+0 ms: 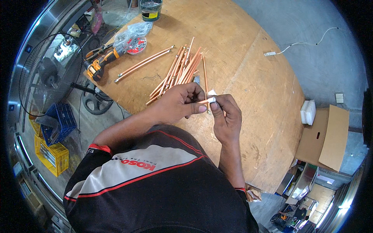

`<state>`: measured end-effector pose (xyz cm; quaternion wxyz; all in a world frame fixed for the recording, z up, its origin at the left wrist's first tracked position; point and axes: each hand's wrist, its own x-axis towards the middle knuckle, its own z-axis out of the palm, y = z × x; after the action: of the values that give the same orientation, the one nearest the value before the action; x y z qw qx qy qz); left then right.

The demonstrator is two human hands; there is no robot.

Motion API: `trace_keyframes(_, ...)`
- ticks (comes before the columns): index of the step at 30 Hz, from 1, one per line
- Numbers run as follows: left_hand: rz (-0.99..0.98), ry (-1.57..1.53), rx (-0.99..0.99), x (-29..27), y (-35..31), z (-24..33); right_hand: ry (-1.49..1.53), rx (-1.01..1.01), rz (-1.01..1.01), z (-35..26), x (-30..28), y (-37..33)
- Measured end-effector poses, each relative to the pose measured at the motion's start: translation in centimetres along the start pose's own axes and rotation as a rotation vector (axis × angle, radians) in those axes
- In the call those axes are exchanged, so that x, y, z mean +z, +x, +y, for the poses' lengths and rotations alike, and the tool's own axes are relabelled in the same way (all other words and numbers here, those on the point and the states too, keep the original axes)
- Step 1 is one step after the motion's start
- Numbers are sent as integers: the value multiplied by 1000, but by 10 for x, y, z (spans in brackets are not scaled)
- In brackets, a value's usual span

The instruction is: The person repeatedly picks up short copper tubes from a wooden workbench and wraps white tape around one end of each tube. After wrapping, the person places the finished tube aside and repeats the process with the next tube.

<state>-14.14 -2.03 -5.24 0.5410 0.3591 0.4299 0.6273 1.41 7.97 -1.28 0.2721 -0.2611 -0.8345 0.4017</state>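
My left hand [179, 101] is closed around a thin copper tube [203, 101], whose end points toward my right hand. Thumb and fingers of my right hand [227, 118] pinch a small white piece [211, 99] at that tube end; whether it is tape or a cap I cannot tell. Another bit of white [212, 93] shows just above my right fingertips. Beyond my hands lies a loose pile of copper tubes [176, 72], some with metal fittings. Two more copper tubes [143, 64] lie apart to the left of the pile.
On the wooden table [256, 97], a cordless power tool [101, 64], a round tub of red and grey small parts [136, 44], clear plastic bags [134, 31] and a dark bucket [150, 9] stand far left. A fan [50, 73] and crates [52, 155] are left; a cardboard box [324, 138] is right.
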Motion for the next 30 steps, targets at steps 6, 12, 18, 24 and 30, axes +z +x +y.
trace_keyframes(6,60,154,71,-4,1,-2,-3,-27,14,2,0,-2)
trace_keyframes(12,87,148,-64,2,-3,8,43,24,-14,-1,1,-2)
trace_keyframes(18,56,18,-46,3,-5,10,61,34,-14,-2,5,-3)
trace_keyframes(24,19,94,8,-3,0,6,34,3,-12,0,4,-5)
trace_keyframes(30,21,205,-77,-8,0,7,26,31,-23,9,5,-6)
